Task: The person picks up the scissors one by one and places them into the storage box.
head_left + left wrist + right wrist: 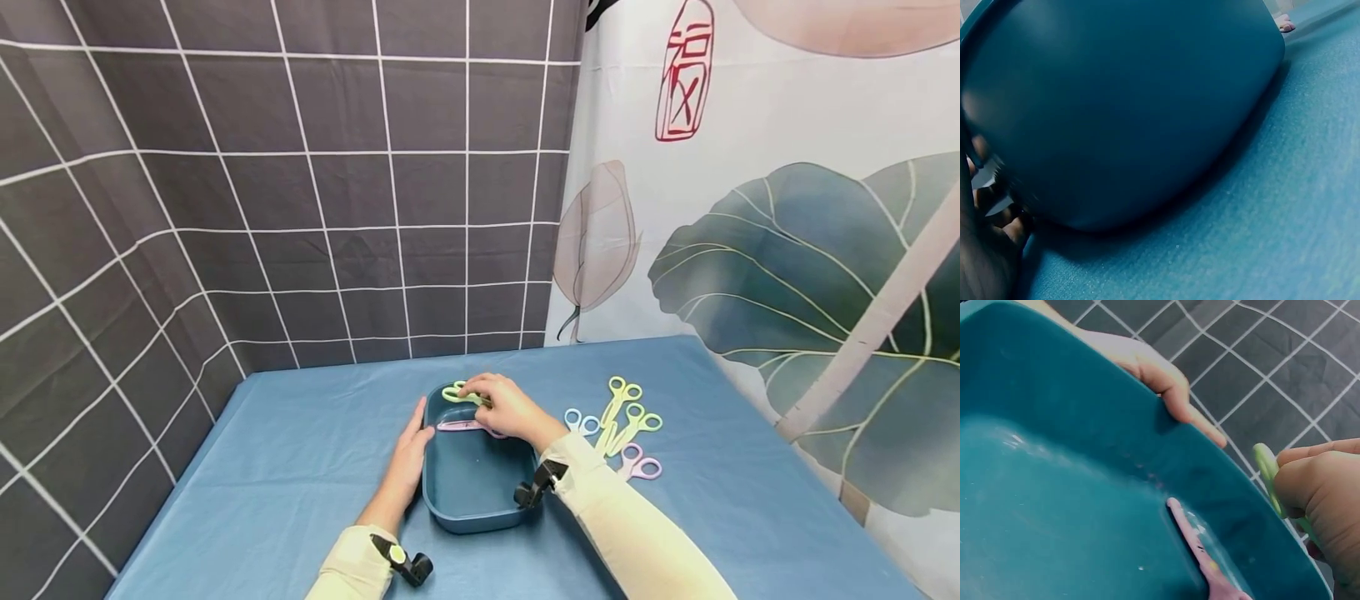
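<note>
A blue plastic tray sits on the table. My left hand holds its left side, fingers along the outer wall and thumb at the rim; some of these fingers show low beside the tray in the left wrist view. Over the tray's far end, my right hand pinches a pair of light green scissors, handle loops pointing left; its blades are mostly hidden by the hand. Pink scissors lie inside the tray near the far wall, their handles partly covered by my right hand in the head view.
Right of the tray, several scissors lie in a loose pile: green ones, a blue-handled pair and a pink-handled pair. A blue cloth covers the table. Behind it hang a dark grid curtain and a leaf-printed one.
</note>
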Tool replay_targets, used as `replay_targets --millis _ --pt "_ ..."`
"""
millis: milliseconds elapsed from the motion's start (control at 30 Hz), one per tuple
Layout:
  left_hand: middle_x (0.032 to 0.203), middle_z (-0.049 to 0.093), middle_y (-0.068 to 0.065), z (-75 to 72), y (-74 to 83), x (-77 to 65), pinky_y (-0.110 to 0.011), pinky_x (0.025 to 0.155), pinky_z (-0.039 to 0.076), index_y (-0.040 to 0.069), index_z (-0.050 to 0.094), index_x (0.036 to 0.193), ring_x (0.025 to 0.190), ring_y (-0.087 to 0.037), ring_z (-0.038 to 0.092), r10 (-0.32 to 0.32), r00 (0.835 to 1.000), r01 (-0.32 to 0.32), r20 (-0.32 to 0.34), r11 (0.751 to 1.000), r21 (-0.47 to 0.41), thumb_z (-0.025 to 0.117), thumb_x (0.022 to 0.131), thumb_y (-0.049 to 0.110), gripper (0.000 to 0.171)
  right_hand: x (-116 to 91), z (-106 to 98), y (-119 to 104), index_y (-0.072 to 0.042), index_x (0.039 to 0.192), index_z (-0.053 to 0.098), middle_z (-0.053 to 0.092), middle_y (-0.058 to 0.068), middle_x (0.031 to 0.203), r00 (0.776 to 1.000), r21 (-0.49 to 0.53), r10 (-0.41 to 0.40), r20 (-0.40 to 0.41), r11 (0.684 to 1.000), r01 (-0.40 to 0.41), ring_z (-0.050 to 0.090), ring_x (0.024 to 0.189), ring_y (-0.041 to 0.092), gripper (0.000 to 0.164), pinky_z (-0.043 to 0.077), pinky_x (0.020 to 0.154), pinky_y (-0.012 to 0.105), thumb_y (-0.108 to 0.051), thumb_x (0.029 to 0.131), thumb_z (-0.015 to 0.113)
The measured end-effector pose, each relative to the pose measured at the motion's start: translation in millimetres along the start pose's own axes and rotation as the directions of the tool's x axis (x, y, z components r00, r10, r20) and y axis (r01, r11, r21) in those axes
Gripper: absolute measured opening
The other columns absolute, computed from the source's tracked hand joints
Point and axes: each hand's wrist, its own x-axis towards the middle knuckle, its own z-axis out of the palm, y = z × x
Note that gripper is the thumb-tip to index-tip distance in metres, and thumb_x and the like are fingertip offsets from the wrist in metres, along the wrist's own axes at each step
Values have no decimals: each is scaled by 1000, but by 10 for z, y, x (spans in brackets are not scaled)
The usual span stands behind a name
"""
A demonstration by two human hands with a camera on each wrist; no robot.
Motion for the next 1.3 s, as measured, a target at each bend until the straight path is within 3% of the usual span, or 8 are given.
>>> replay_targets --millis 200,333,600,867,1300 --pt "167 17 -17 11 -19 1 -58 122 9 8 24 161 154 -38 10 -12 1000 12 -12 1000 1 42 103 9 60 19 99 -4 -12 120 73 65 8 126 997 8 -25 79 1000 25 60 91 18 42 51 75 31 2 81 63" --pt "167 16 -17 9 -22 6 -57 123 9 8 23 161 154 -37 9 -7 1000 7 -4 1000 -4 41 103 8 60 35 133 -7 -12 119 74 67 6 122 991 -11 -34 126 999 36 59 90 17 41 50 77 30 1 82 64" --pt "168 13 -18 4 -10 23 -60 122 10 8 22 162 154 -38 7 -5 1000 5 3 1000 -11 40 105 9 60 42 139 3 -15 114 75 67 3 115 962 -15 -87 258 996 93 56 86 13 39 49 74 25 0 80 63" --pt "168 16 -15 5 -35 20 -58 123 9 8 24 161 154 -37 9 -4 1000 4 -11 1000 22 40 104 10 59 38 142 -6 -14 113 75 67 3 114 937 -14 -145 318 987 157 55 86 12 40 48 75 23 1 79 62" --pt "168 16 -15 -7 -44 10 -59 122 9 10 24 162 154 -37 9 -6 1000 6 -1 1000 30 40 104 10 60 12 173 12 -16 109 76 63 -2 103 916 7 -149 372 987 158 48 73 8 41 41 64 20 4 76 62"
